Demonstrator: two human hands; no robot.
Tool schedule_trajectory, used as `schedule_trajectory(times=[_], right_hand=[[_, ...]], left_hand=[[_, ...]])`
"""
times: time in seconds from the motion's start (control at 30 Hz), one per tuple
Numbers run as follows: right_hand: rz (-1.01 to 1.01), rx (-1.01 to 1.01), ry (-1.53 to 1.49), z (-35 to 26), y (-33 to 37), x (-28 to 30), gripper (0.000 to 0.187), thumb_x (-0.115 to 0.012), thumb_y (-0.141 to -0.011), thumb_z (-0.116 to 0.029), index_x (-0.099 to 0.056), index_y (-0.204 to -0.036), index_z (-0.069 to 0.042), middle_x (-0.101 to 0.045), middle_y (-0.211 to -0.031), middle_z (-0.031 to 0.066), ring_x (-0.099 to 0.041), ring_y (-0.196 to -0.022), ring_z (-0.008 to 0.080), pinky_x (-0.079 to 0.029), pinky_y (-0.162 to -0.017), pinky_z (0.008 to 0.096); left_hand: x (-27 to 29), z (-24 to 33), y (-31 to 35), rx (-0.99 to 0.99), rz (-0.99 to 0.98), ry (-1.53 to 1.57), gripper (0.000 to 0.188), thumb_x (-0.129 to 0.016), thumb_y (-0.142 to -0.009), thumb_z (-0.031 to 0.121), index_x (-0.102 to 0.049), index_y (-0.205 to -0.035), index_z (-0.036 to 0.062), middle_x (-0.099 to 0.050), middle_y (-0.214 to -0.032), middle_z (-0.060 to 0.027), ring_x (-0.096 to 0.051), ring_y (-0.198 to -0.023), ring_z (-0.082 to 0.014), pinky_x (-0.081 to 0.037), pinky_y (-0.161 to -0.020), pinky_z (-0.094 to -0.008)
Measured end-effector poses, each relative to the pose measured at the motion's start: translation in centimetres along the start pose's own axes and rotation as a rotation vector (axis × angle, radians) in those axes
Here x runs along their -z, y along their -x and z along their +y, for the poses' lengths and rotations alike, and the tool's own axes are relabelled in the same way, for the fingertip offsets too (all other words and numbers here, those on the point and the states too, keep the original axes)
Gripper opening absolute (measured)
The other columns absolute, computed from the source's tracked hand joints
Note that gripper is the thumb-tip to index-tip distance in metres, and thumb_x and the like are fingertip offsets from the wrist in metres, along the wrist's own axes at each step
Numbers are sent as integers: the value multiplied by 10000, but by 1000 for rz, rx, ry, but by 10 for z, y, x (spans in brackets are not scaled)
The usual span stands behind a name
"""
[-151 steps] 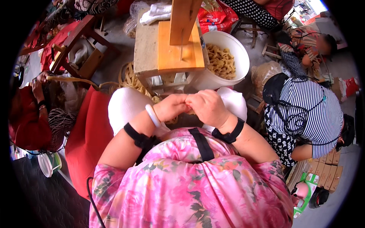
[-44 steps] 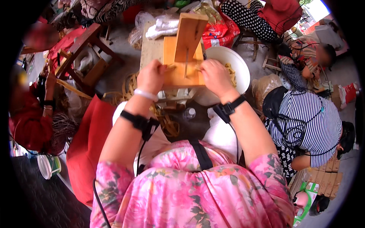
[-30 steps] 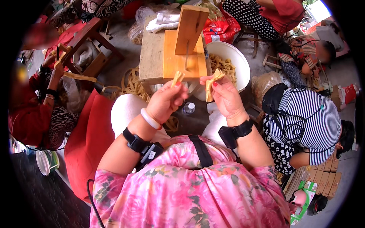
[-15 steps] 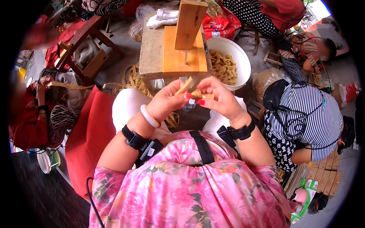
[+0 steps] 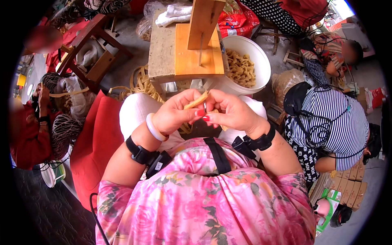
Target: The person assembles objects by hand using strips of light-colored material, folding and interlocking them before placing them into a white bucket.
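Observation:
Over my lap both hands meet around a pale tan strip (image 5: pixel 197 101), flat and folded, whose end sticks up between them. My left hand (image 5: pixel 179 109) pinches the strip between thumb and fingers, a pale bangle on its wrist. Close against it, my right hand (image 5: pixel 232 109) is closed with thumb and index finger on the folded part of the same strip. The fingers cover most of the fold. A short bit of tan material shows below my right thumb.
Ahead stands a small table (image 5: pixel 161 61) carrying a wooden stand (image 5: pixel 188 61) with a thin upright rod. A white bucket (image 5: pixel 263 67) of folded tan pieces is beside it. Loose strips (image 5: pixel 143 81) lie on the floor. Co-workers sit left and right; a striped-shirted person (image 5: pixel 335 118) bends nearby.
Both hands have drawn closer together and turned, so the folded part is now mostly hidden by my fingers. The clear bottle top below them is no longer seen.

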State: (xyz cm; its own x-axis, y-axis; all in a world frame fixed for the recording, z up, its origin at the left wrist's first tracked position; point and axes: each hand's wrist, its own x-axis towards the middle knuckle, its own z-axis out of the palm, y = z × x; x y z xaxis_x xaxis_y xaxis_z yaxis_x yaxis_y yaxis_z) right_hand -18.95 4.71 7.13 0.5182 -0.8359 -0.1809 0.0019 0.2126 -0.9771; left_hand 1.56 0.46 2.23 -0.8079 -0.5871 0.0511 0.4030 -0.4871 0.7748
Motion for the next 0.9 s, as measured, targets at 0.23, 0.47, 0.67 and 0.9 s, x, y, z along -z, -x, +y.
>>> schedule_trajectory(times=[0.23, 0.47, 0.67, 0.9], right_hand=[[105, 55, 204, -4, -6, 21, 130, -620, -862, -57, -490, -863, -56, -546, -737, -9, -508, -636, 37, -402, -551, 198], [367, 283, 508, -9, -43, 54, 112, -623, -844, -43, -578, -938, -1, -593, -786, 10, -525, -694, 65, -447, -628, 231], [441, 258, 576, -14, -71, 70, 103, -626, -835, -44, -577, -914, -3, -603, -803, 17, -538, -719, 83, -463, -656, 252], [478, 307, 507, -2, -82, 77, 124, -622, -837, -69, -570, -930, -5, -611, -812, 42, -556, -756, 116, -466, -698, 263]], left_hand=[[10, 3, -11, -82, 107, -76, 164, -631, -902, 77, -532, -1031, 54, -578, -870, 4, -529, -716, -69, -434, -668, -200], [26, 30, -60, -160, 270, -405, 161, -616, -926, 100, -552, -1060, 38, -597, -974, -15, -587, -868, -101, -489, -809, -250], [47, 34, -83, -151, 359, -431, 128, -604, -920, 50, -569, -1038, 16, -613, -964, -29, -601, -903, -119, -496, -853, -263], [43, 37, -98, -50, 545, -429, 145, -623, -897, 22, -582, -1033, -7, -628, -981, -42, -615, -945, -123, -514, -847, -242]])
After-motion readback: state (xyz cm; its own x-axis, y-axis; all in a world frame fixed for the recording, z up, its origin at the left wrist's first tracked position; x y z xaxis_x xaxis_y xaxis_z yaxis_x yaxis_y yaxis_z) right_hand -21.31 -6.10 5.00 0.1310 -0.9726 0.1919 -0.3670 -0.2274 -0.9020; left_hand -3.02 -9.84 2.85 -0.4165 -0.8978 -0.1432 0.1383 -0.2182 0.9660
